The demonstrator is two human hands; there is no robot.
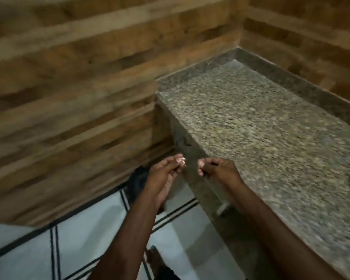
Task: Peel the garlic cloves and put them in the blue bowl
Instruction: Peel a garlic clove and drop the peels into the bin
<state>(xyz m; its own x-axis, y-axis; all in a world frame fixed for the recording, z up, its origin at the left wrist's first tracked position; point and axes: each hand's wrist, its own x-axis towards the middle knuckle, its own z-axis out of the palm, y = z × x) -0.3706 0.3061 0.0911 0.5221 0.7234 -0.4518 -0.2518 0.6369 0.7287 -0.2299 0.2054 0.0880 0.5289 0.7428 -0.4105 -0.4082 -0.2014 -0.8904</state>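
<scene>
Over the tiled floor (89,239), beside the wood-patterned wall (69,98), the left hand (162,174) pinches a pale scrap (183,160) at its fingertips (garlic skin or clove, too blurred to tell). Just beside it, apart, the right hand (216,168) has curled fingers; what it grips I cannot tell. The speckled stone bench (261,128) lies to the right.

Your two hands hang in the air past the end of a speckled stone counter (261,122), close together but not touching. The left hand (164,172) pinches a small pale scrap of garlic skin (183,160) at its fingertips (178,160). The right hand (218,168) is curled, thumb against forefinger; what it holds cannot be made out. Beyond your fingers runs a wood-look wall (79,87); beneath them, a white tiled floor (85,239) with dark stripes. The view is blurred.
</scene>
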